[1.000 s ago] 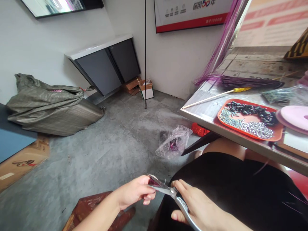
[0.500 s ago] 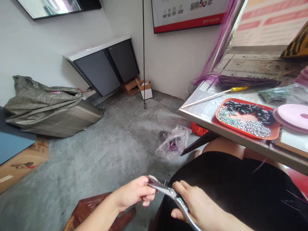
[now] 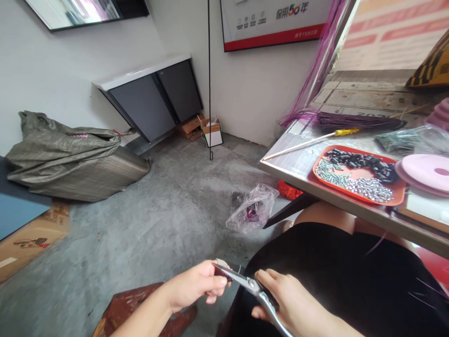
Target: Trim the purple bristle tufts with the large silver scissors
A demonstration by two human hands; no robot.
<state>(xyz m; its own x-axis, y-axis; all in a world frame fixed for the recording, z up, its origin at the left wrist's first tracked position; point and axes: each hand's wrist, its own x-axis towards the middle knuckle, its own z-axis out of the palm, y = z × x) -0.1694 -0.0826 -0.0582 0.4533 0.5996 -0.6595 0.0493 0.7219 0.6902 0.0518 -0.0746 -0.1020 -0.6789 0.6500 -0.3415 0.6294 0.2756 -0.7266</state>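
Observation:
At the bottom middle, my left hand point(image 3: 194, 286) pinches a small dark purplish-red piece point(image 3: 225, 276) between thumb and fingers. A short pale thread end and something whitish show beside it; the fingers partly hide the piece, so its kind is unclear. My right hand point(image 3: 289, 295) grips metal scissors point(image 3: 251, 283), fingers around the handles. Their blades point left and lie across the small piece, close to my left thumb and fingertips. The blades are nearly together. Both hands are in front of my black-clothed lap point(image 3: 326, 276).
At right, a table point(image 3: 298, 147) bears a red tray point(image 3: 317, 175) of sorted beads, pink discs point(image 3: 426, 171), a yellow-tipped stick point(image 3: 301, 146) and purple strands point(image 3: 358, 120). A clear plastic bag point(image 3: 250, 210) lies on the floor. A grey woven sack point(image 3: 77, 159) stands left.
The scissor blades, slightly apart before, have come closer together over the small piece. Both hands have shifted only a little. The view has tilted slightly.

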